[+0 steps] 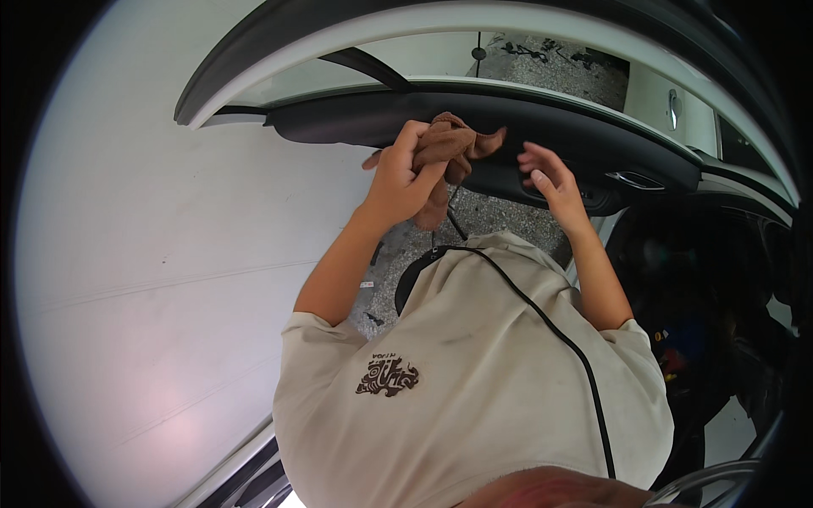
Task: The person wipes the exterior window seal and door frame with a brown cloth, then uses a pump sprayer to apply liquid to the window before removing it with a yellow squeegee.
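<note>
My left hand [406, 165] grips a bunched brown cloth [448, 143] in front of an open car door. Loose folds of the cloth hang below the fingers, and one corner sticks out to the right. To the right of it, my right hand [552, 181] is raised with fingers parted and slightly curled, holding nothing. Behind both hands runs the door's dark inner trim panel [356, 120]. Whether the cloth touches the panel, I cannot tell. A chrome inner door handle [637, 181] sits on the panel, right of my right hand.
The door's curved window frame [305, 47] arches above the hands. A pale surface [171, 190] fills the left side. Speckled flooring [502, 213] shows below the door. The dark car interior [686, 273] lies at right. A black cord [559, 327] crosses my shirt.
</note>
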### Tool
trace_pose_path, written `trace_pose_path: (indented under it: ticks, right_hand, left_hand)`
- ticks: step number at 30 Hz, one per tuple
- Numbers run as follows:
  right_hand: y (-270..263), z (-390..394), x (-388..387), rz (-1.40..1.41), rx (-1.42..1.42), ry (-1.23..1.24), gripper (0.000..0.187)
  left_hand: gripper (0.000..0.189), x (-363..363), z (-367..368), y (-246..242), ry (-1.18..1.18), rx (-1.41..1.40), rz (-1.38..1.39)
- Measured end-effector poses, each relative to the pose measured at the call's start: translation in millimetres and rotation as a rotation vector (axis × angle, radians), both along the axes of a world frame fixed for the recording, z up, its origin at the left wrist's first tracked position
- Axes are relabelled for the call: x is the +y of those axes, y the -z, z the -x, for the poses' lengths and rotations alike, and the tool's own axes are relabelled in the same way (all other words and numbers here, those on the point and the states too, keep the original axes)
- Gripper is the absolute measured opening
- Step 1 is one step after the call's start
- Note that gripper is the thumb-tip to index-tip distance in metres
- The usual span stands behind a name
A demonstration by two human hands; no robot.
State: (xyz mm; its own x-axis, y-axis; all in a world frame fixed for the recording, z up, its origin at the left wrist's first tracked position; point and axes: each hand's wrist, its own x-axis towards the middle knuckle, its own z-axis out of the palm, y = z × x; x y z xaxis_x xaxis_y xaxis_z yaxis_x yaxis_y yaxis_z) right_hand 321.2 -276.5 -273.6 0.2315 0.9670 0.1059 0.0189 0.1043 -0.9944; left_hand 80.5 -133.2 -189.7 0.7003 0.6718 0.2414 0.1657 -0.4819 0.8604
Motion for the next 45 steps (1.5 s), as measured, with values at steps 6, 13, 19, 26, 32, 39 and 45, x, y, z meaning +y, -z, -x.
trace_pose_path:
  ticks: [6, 13, 19, 26, 32, 39, 45]
  right_hand:
    - [-65, -7, 8, 0.120, 0.019, -0.523, 0.039]
    - [-109, -32, -29, 0.134, 0.198, -0.019, 0.031]
    - [-176, -1, -49, -0.131, 0.057, 0.163, 0.036]
    - [-96, 169, -12, 0.691, -0.907, 0.080, 0.030]
    - [-77, 137, -82, 0.013, -0.784, 0.062, 0.027]
    - [-165, -30, -148, 0.136, -0.727, 0.457, 0.062]
    - [-138, -96, -165, -0.309, 0.529, 0.217, 0.070]
  left_hand:
    - [0.018, -11, -25, -63, 0.364, 0.015, 0.319]
    - [0.028, 34, -21, -82, 0.472, 0.276, -0.111]
    - [0.011, -29, -51, -57, 0.177, -0.454, -0.753]
    - [0.007, -117, -91, 60, 0.846, -0.096, 1.094]
    - [0.008, -135, -112, 57, 0.866, -0.060, 1.057]
    - [0.008, -161, -157, 70, 0.848, 0.052, 0.749]
    - [0.009, -167, -183, 39, 0.695, 0.258, 0.181]
